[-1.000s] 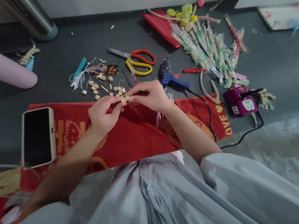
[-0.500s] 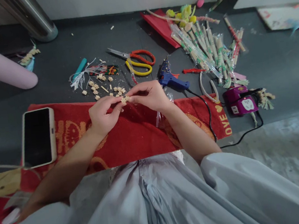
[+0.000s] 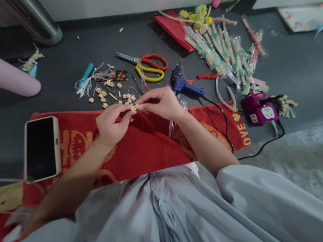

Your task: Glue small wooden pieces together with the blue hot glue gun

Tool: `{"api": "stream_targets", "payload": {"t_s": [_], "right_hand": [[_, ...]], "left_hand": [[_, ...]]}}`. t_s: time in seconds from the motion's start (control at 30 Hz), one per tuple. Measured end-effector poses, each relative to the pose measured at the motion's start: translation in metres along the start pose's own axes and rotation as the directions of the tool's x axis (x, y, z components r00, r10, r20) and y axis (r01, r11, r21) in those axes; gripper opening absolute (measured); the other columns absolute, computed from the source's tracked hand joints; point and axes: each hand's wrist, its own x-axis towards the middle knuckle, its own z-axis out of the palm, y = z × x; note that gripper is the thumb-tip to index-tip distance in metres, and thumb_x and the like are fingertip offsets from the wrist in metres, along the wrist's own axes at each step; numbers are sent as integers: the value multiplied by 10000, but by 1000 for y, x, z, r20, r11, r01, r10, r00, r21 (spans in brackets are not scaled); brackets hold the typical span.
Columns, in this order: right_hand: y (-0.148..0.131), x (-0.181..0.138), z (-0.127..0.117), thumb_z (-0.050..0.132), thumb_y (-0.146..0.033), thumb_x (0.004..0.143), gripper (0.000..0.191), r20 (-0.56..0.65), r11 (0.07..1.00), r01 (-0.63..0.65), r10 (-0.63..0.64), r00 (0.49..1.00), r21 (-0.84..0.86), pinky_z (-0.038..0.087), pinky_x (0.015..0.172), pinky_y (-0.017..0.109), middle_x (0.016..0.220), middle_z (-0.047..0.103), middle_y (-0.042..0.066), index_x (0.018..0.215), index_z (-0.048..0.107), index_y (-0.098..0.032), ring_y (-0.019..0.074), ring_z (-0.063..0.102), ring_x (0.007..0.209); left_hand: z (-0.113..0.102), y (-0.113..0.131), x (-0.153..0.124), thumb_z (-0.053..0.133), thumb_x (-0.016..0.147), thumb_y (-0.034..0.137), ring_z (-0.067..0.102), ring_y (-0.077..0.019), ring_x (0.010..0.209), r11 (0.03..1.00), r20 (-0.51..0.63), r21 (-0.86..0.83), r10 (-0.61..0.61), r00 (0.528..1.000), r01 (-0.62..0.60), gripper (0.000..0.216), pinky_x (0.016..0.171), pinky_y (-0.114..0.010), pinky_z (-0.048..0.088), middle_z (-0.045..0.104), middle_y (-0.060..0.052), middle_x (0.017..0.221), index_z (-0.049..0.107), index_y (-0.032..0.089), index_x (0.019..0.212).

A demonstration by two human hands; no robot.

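Observation:
A small cream-coloured piece [image 3: 134,107], which looks made of short stick-like bits, is pinched between both hands above the red cloth [image 3: 150,149]. My left hand [image 3: 112,124] grips its left side with thumb and forefinger. On the other side, the fingertips of my right hand [image 3: 162,104] close on it. The fingers partly cover the piece, so its exact kind is unclear. Just beyond the hands lie several similar pale wooden bits [image 3: 103,94] among crumbs. Scissors [image 3: 146,66] with red and yellow handles and a blue hot glue gun [image 3: 185,83] rest behind my right hand.
A phone [image 3: 41,148] lies on the cloth's left end. Wrapped stick bundles [image 3: 223,51] spread at the back right, near a purple box [image 3: 259,109] with a black cord. A teal tool [image 3: 86,74], white threads [image 3: 87,84] and a metal cylinder [image 3: 41,22] are at the left.

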Motion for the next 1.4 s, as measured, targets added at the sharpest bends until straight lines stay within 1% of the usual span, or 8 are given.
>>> {"api": "stream_targets", "payload": {"t_s": [0.43, 0.73, 0.9, 1.0, 1.07, 1.23, 1.33, 1.4], "right_hand": [[2, 1, -1, 780, -553, 771, 415, 16, 1000, -28, 28, 999, 4, 549, 706, 251, 805, 744, 49, 868, 793, -150, 128, 664, 729], [8, 2, 1, 780, -537, 792, 447, 42, 991, -30, 24, 999, 134, 557, 692, 236, 879, 756, 43, 1025, 781, -156, 110, 661, 727], [9, 2, -1, 742, -553, 825, 459, 19, 987, -40, 38, 999, 155, 552, 653, 227, 854, 734, 26, 1055, 761, -156, 87, 626, 672], [8, 2, -4, 698, -587, 854, 454, -26, 988, -36, 40, 999, 152, 545, 632, 213, 805, 706, 3, 1023, 751, -169, 70, 601, 637], [7, 2, -5, 679, -605, 865, 448, -57, 986, -17, 27, 998, 167, 544, 621, 206, 774, 688, -7, 979, 744, -177, 63, 593, 621], [6, 3, -9, 706, -628, 832, 433, -161, 984, 15, 15, 987, 178, 541, 574, 208, 704, 654, -21, 867, 725, -197, 63, 573, 579], [6, 5, -15, 726, -624, 812, 415, -273, 988, 48, -6, 962, 147, 538, 555, 215, 693, 645, -28, 845, 727, -211, 67, 577, 571], [9, 6, -21, 737, -593, 817, 373, -351, 988, 89, -39, 936, 128, 537, 546, 222, 700, 640, -33, 855, 733, -222, 67, 579, 565]], "left_hand": [[0, -3, 0, 600, 932, 471, 690, -171, 726, 998, 38, 62, -29, 999, 27, 281, 707, -303, 569, 749, -45, 810, 741, 230, 914], [5, -6, 1, 623, 923, 513, 630, -90, 527, 950, 65, -165, -258, 964, 266, 314, 503, -212, 511, 739, -20, 826, 694, 210, 968], [6, -8, 0, 603, 943, 507, 641, -92, 539, 943, 76, -155, -286, 955, 294, 313, 489, -209, 499, 726, -12, 787, 677, 206, 993], [5, -4, 2, 644, 919, 480, 628, -88, 524, 914, 88, -219, -331, 940, 342, 280, 480, -204, 495, 709, 1, 740, 681, 209, 979], [4, 0, 5, 694, 880, 446, 615, -83, 508, 861, 112, -297, -398, 910, 413, 255, 466, -193, 484, 691, 10, 696, 691, 201, 951], [4, 7, 16, 776, 799, 310, 574, -70, 454, 612, 223, -505, -590, 776, 609, 163, 417, -174, 440, 674, 18, 651, 695, 184, 864], [5, 9, 24, 784, 782, 236, 526, -62, 407, 420, 296, -595, -678, 673, 685, 115, 368, -170, 377, 654, 26, 610, 683, 182, 785], [3, 10, 29, 743, 820, 186, 508, -53, 398, 271, 355, -636, -728, 586, 722, 104, 361, -159, 349, 642, 23, 598, 669, 174, 747]]}}
